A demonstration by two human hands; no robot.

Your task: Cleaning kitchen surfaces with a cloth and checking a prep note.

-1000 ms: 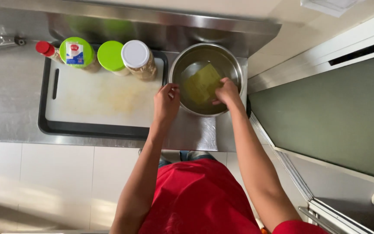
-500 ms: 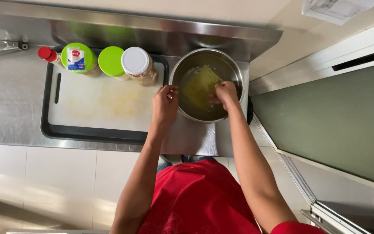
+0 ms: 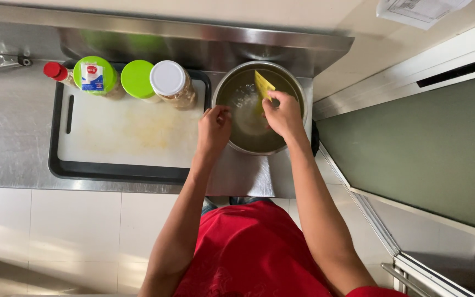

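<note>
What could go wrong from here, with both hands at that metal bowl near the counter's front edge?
1. The metal bowl sits close to the counter's front edge; a hard push from the right hand scrubbing with the yellow sponge might slide it off.
2. The left hand only grips the rim, so soapy water could slosh over.
3. The white-lidded jar stands right beside the bowl and could get knocked.
</note>
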